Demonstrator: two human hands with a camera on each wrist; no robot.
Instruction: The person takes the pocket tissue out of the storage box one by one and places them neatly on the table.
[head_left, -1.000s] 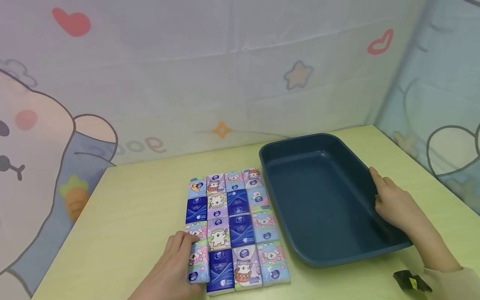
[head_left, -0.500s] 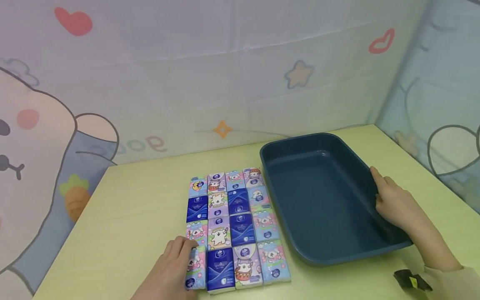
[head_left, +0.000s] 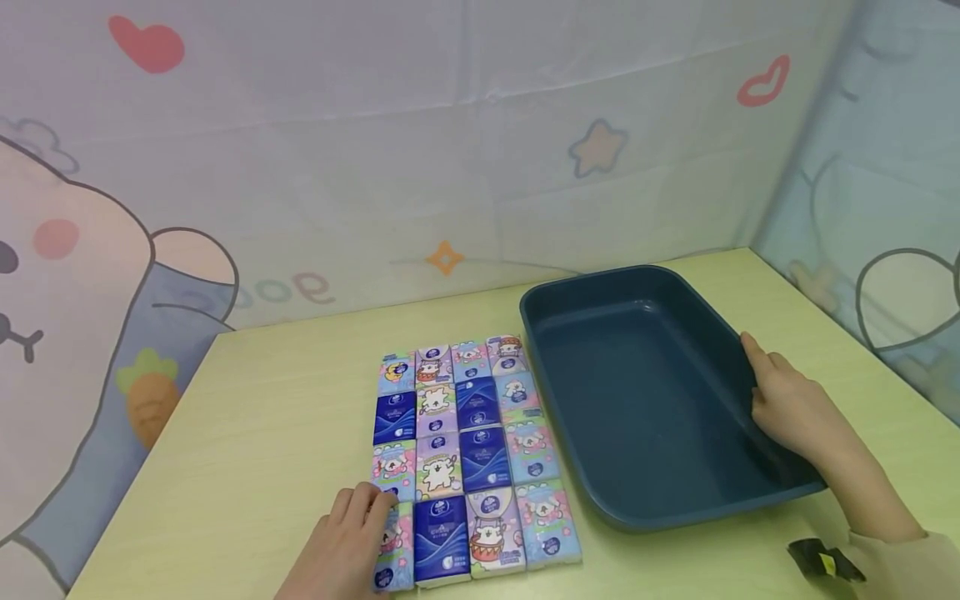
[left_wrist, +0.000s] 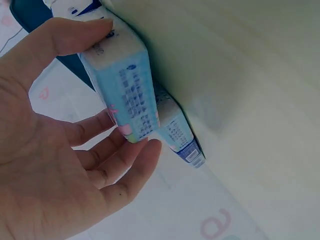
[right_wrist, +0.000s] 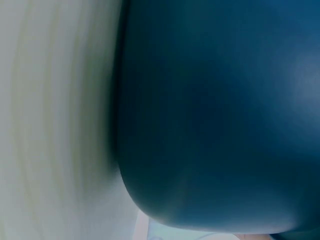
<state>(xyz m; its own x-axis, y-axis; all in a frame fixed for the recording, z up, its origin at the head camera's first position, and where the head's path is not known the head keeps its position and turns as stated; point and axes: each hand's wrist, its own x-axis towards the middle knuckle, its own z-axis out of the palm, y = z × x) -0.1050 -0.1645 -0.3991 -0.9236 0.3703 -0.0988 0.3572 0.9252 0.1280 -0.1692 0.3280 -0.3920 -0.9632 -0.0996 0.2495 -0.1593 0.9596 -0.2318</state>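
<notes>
My left hand (head_left: 337, 542) holds a blue-and-pink tissue pack (head_left: 395, 546) at the near left corner of a block of tissue packs (head_left: 483, 458) laid in rows. In the left wrist view, the thumb presses one end of that pack and the fingertips touch the other end. The packs have cartoon or dark blue wrappers. Right of the block lies a deep dark blue tray (head_left: 652, 408) with nothing in it. On its right rim, my right hand (head_left: 795, 408) grips the edge, partly hiding it. The right wrist view is filled by the tray's outer wall (right_wrist: 215, 115).
The light green table (head_left: 277, 433) carries everything. A printed cloth (head_left: 360, 150) hangs behind it, and another (head_left: 885, 208) stands along the right side. Near the right sleeve (head_left: 892, 567) lies a small black object (head_left: 825, 561) with a yellow mark.
My left hand has drawn back towards the near edge with the corner tissue pack, which now lines up with its row and uncovers the pack behind. The right hand and tray look unmoved.
</notes>
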